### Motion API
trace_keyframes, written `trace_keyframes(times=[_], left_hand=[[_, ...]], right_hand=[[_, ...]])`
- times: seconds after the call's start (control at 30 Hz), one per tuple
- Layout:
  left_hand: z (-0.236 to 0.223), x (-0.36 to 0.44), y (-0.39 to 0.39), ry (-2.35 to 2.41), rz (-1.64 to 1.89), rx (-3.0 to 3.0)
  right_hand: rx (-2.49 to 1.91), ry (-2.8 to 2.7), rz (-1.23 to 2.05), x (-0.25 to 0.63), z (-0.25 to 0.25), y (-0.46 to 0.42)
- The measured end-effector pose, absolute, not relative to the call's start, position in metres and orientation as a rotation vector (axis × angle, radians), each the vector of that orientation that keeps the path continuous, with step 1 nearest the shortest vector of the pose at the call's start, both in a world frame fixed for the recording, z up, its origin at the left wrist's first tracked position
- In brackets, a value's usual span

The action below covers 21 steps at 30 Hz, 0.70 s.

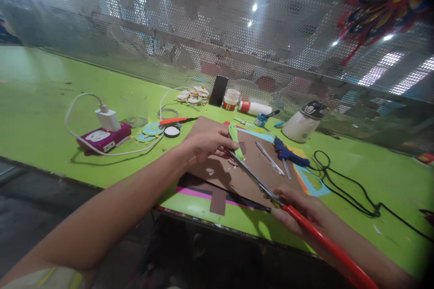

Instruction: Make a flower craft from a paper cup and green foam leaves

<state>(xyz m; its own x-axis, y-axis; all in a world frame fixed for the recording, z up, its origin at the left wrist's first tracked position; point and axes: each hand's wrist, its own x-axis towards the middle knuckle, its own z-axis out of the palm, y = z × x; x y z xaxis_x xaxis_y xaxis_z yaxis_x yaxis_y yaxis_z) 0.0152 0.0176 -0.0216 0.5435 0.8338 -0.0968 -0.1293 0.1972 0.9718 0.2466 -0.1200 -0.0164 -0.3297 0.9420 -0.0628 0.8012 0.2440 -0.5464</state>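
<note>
My left hand (212, 143) is closed in a pinch on a small light green paper piece (233, 133), above brown cardboard sheets (203, 167). My right hand (296, 205) grips a pair of scissors (249, 172) with long red handles, near the pivot. The metal blades point up and left, their tips at the green paper beside my left fingers. From this angle I cannot tell whether the blades are apart. White scraps lie on the cardboard under my left hand. A white pen (269, 158) rests on the cardboard, right of the blades.
A blue glue gun (290, 153) with a black cord (359, 185) lies right. A purple power strip (106, 137) with a white charger (108, 119) stands left. An orange cutter (171, 121), phone (219, 90), jars, and a white bottle (301, 123) stand behind. The table's front edge is near.
</note>
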Motion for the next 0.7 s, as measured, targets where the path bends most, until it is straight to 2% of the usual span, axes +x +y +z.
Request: trace_keyframes(times=[0.7], left_hand=[[-0.021,0.0152,0.0176,0.719,0.716,1.188]], right_hand=[[-1.65,-2.278,0.688,0.2458,-0.0131,-0.1193]])
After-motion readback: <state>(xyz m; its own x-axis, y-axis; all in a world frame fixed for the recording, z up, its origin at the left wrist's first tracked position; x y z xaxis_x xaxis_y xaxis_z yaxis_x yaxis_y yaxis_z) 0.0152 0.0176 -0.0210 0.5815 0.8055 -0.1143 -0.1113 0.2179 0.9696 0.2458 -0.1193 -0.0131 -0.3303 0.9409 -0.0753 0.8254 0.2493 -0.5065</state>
